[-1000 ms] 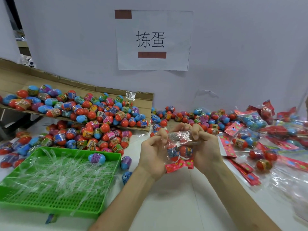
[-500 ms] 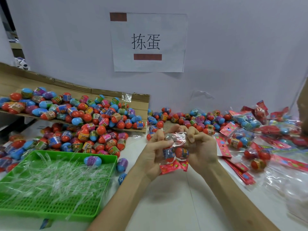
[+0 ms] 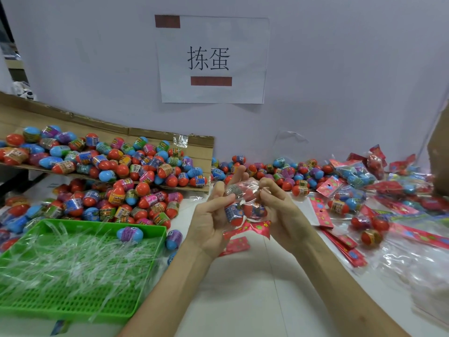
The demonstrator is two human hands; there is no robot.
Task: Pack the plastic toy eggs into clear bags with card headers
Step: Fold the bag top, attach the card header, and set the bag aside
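1. Step in hand: closing a filled bag (image 3: 245, 190), held up at the centre of the frame. It holds a few eggs (image 3: 234, 212), and its red card header (image 3: 257, 227) hangs underneath.
2. The left hand (image 3: 211, 224) clasps the bag's side; the right hand (image 3: 281, 210) pinches its clear top with curled fingers.
3. Next move, as I judge it: finish the closure without letting the eggs slip, then lay the bag with the packed bags (image 3: 357, 173) at right.
4. Plenty of loose eggs (image 3: 136, 171) wait at left, above the green tray (image 3: 155, 242).

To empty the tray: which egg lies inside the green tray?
The blue egg with the purple band, near the green tray's far right corner; the other eggs lie outside it.
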